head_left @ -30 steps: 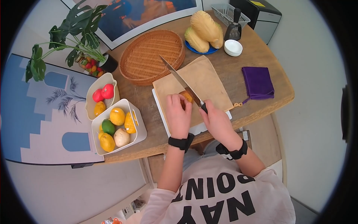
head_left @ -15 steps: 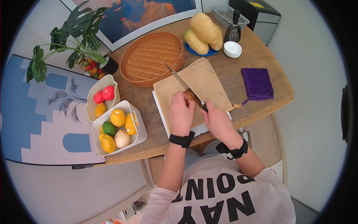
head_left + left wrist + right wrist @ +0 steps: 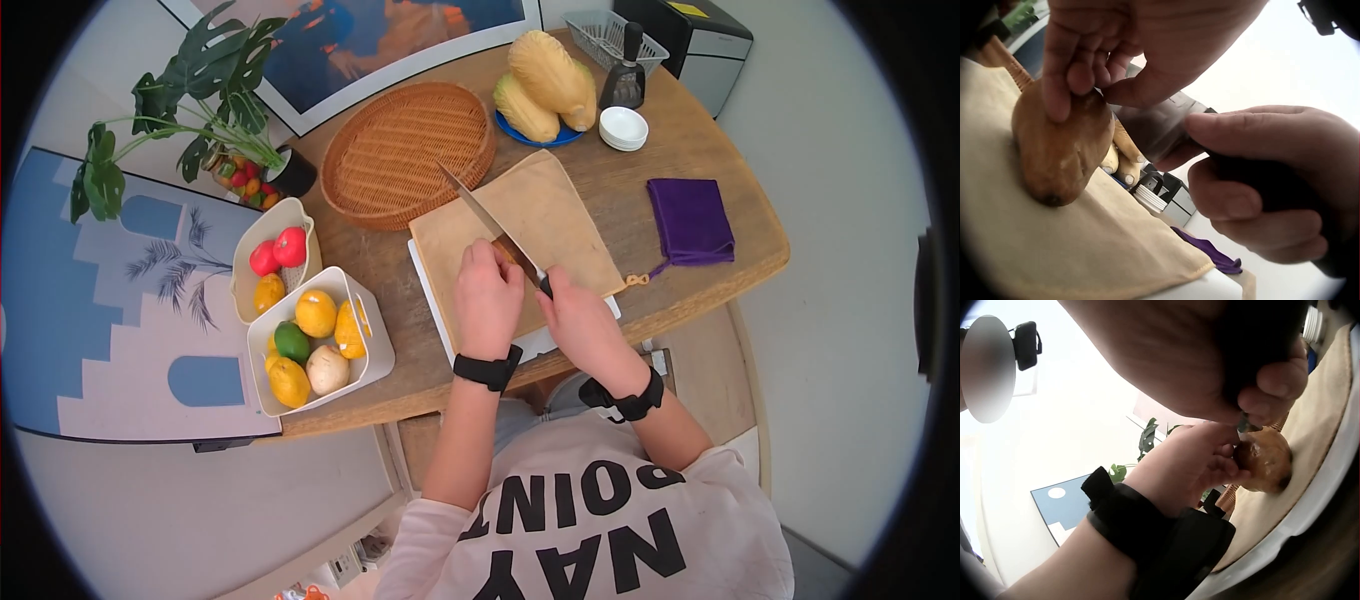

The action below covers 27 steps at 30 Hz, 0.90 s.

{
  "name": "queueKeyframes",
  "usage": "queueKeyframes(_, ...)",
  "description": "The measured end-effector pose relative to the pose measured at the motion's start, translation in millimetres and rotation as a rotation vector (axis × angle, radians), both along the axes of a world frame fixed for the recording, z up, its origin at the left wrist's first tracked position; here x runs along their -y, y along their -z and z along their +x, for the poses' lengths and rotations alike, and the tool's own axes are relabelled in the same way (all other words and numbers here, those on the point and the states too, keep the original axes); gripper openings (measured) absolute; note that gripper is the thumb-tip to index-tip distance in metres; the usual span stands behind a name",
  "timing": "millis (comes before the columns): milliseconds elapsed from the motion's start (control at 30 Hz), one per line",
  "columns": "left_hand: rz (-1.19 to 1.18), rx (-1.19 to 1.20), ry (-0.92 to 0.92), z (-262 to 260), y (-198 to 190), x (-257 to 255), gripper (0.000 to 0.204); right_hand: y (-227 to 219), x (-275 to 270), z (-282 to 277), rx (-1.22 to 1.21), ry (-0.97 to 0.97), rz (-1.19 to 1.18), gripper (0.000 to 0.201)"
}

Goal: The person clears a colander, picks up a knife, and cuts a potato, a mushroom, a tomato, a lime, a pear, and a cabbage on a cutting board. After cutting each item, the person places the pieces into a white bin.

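A brown, rounded vegetable (image 3: pixel 1063 147) rests on the tan cloth (image 3: pixel 548 205) that covers a white board; it also shows in the right wrist view (image 3: pixel 1266 461). My left hand (image 3: pixel 487 300) holds it with curled fingers and thumb at its upper end. My right hand (image 3: pixel 590 328) grips the black handle of a long knife (image 3: pixel 478 210). In the head view the blade points away to the upper left and covers part of the vegetable. In the left wrist view the blade stands beside my left thumb; whether its edge touches the vegetable I cannot tell.
Beyond the cloth lies a round wicker tray (image 3: pixel 408 150). Yellow squashes (image 3: pixel 553 80) sit on a blue plate, near white bowls (image 3: pixel 624 128). A purple cloth (image 3: pixel 692 221) is at the right. On the left stand two bins, the nearer (image 3: pixel 375 375) holding several fruits or vegetables.
My left hand has shifted slightly to the right, closer to the blade, and more of the vegetable is covered. The knife tip has moved slightly down and right in the head view.
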State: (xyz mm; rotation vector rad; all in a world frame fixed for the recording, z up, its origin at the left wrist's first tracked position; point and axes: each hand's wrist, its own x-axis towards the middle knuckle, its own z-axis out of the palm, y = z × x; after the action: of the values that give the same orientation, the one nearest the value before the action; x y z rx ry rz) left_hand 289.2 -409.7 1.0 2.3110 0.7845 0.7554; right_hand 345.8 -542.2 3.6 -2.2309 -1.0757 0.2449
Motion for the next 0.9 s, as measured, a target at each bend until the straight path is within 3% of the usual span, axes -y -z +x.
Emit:
queueKeyframes(467, -0.169, 0.016, 0.015, -2, 0, -2, 0.016, -3, 0, -2, -0.002, -0.024, -0.003, 0.022)
queueKeyframes(667, -0.030, 0.071, -0.017, -7, 9, -2, 0.014, -8, 1, -3, -0.016, 0.011, -0.028, 0.021)
queueKeyframes(800, -0.057, 0.057, -0.035, -10, 9, -5, 0.014, -12, 1, -6, -0.015, 0.013, 0.088, 0.022)
queueKeyframes(900, -0.069, 0.035, -0.045, -9, 9, -6, 0.013, 0, -1, -4, 0.025, -0.018, 0.009, 0.022)
